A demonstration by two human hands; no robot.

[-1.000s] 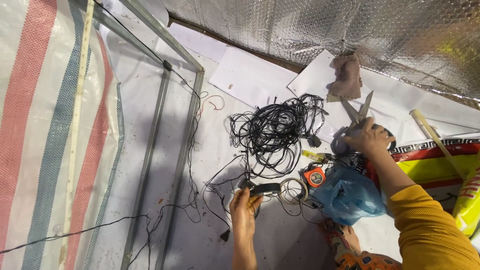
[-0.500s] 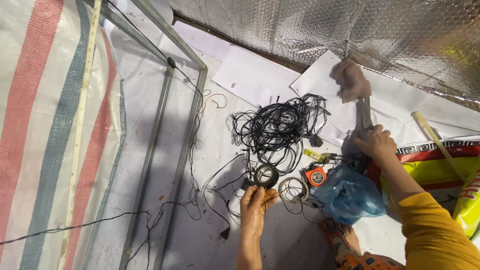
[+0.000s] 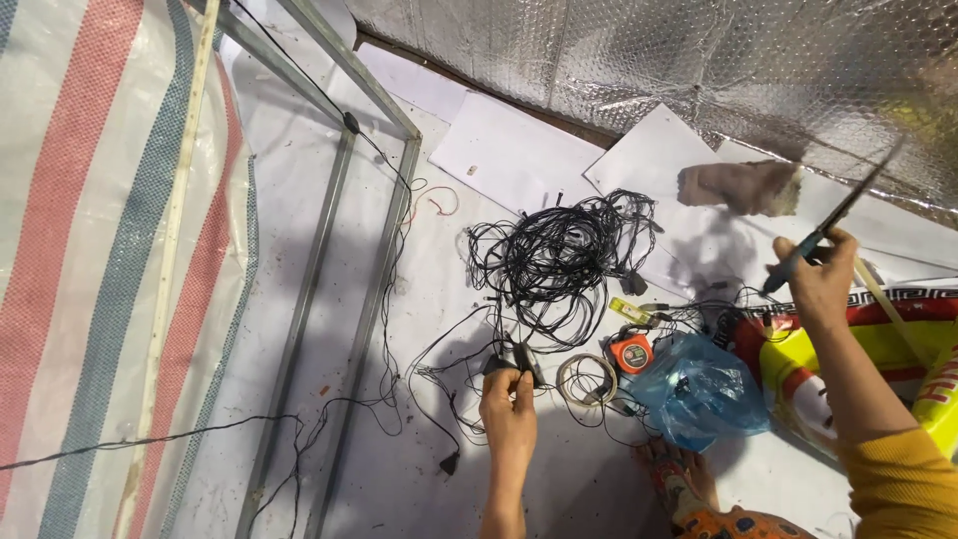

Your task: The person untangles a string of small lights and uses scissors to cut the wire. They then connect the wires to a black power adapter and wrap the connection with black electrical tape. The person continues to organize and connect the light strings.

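Note:
My left hand [image 3: 507, 411] rests low in the middle of the floor, fingers closed on a small black plug-like piece [image 3: 511, 359] at the end of thin black wires. Above it lies a big tangle of black wire [image 3: 564, 262]. My right hand [image 3: 820, 279], in a yellow sleeve, is raised at the right and grips scissors [image 3: 836, 212] that point up and to the right, blurred by motion. Between my hands sit a small coil of wire [image 3: 587, 379], an orange tape measure [image 3: 631, 352] and a blue plastic bag [image 3: 696, 389].
A metal frame [image 3: 344, 260] with wires draped on it stands at the left on a striped tarp [image 3: 90, 250]. White sheets [image 3: 519, 155], a brownish cloth [image 3: 743, 186] and foil bubble wrap [image 3: 699, 70] line the back. Red-yellow sacks [image 3: 898, 339] lie at the right.
My right hand has lifted the scissors off the floor, up and to the right. My left hand stays by the black piece among the wires, its grip shifted a little.

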